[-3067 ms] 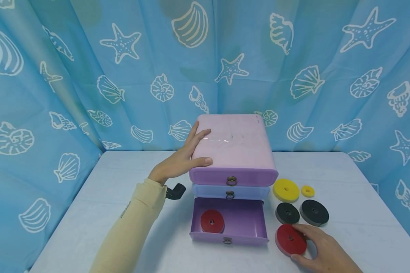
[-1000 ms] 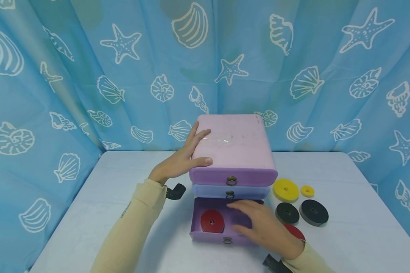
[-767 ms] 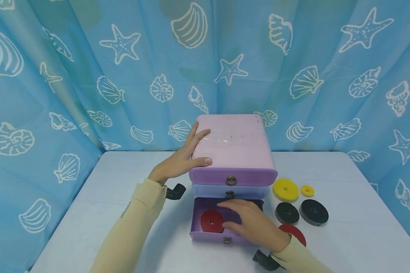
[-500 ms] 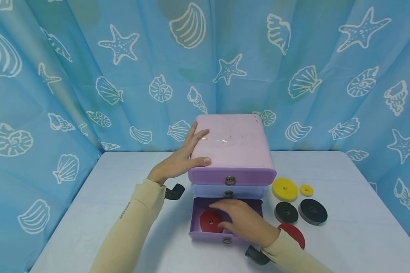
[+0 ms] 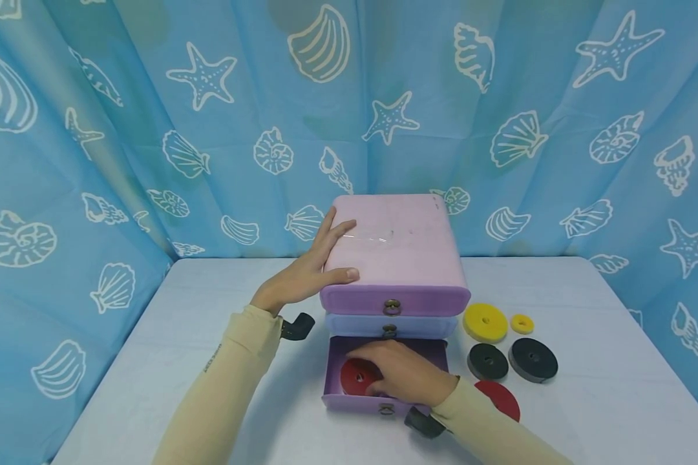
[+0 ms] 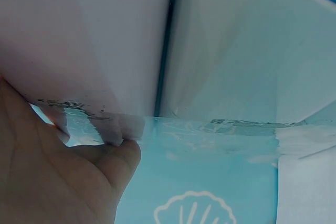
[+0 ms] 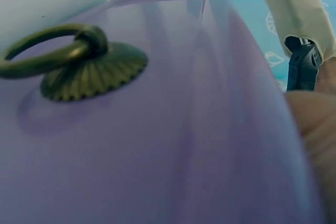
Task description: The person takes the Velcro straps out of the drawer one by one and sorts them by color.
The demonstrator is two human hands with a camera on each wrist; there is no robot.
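A pink and purple drawer box (image 5: pixel 395 252) stands on the table with its lowest purple drawer (image 5: pixel 436 361) pulled out. My left hand (image 5: pixel 302 278) rests on the box's top left edge, fingers spread over the lid; its thumb and palm lie along the side in the left wrist view. Inside the drawer's left half lies a red roll of tape (image 5: pixel 353 377). My right hand (image 5: pixel 404 371) reaches over the drawer and grips this roll, fingers at its far edge and thumb at its near right side. The right wrist view shows the drawer's purple front (image 7: pixel 173 145) with its brass ring pull (image 7: pixel 79 61).
Right of the box lie a large yellow roll (image 5: pixel 485 323), a small yellow roll (image 5: pixel 522 323), two black rolls, the nearer one (image 5: pixel 487 361) beside the other (image 5: pixel 533 360), and another red roll (image 5: pixel 503 400) partly behind the right sleeve. A blue curtain (image 5: pixel 395 168) hangs behind the white table.
My right hand has left the red roll on the table, moved left over the drawer and closed round the red roll inside. The left hand stays on the box.
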